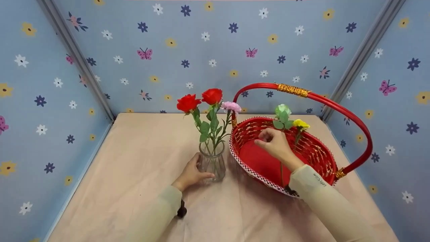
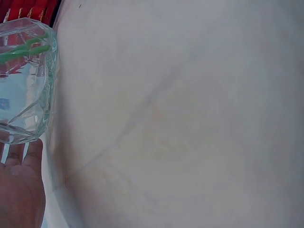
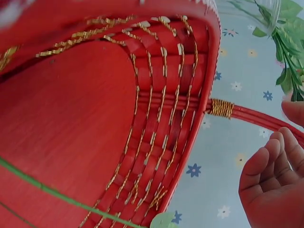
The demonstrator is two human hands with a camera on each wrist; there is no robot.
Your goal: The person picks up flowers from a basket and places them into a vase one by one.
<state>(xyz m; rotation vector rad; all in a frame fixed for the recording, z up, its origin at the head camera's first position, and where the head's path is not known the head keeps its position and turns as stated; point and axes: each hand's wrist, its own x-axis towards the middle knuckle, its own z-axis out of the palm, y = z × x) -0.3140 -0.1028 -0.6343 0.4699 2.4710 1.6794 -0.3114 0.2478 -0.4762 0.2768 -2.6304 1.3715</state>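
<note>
Head view: green flower [image 1: 283, 116] stem upright.

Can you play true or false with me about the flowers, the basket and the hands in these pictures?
1. The left hand holds the glass vase. True.
2. The vase has three yellow flowers in it. False: it holds two red flowers and one pink flower.
3. The basket is red with a tall red handle. True.
4. The right hand is resting flat on the table. False: it is up over the basket, pinching the stem of a pale green flower.
5. A yellow flower stands in the basket. True.
6. The basket is on the left of the vase. False: it sits to the right of the vase.
</note>
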